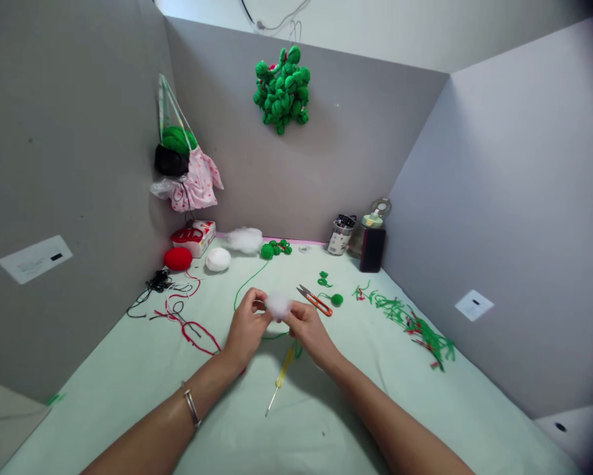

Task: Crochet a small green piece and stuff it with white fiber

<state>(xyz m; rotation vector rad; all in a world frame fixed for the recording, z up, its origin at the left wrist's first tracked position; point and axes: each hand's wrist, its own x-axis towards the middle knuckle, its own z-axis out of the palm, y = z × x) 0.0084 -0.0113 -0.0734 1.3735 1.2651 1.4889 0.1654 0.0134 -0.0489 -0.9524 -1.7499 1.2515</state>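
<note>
A small tuft of white stuffing (pixel 278 305) is pinched between my two hands over the middle of the table. My left hand (pixel 248 324) grips its left side with closed fingers, and my right hand (pixel 310 330) has hold of its right side. Green yarn (pixel 276 336) shows just below the hands. Beneath them lies a crochet hook (pixel 280 379) with a yellow handle, its metal tip toward me. Beyond my right hand rest orange-handled thread snips (pixel 316 301) and a small green crocheted ball (pixel 336 300).
Red yarn (pixel 178 258), white yarn (pixel 218 260) and a heap of stuffing (pixel 247 240) sit at the back left. Green yarn scraps (pixel 415 323) spread along the right. A can of pens (pixel 340 236) and a dark upright box (pixel 372 251) stand at the back right. Grey partitions enclose the table.
</note>
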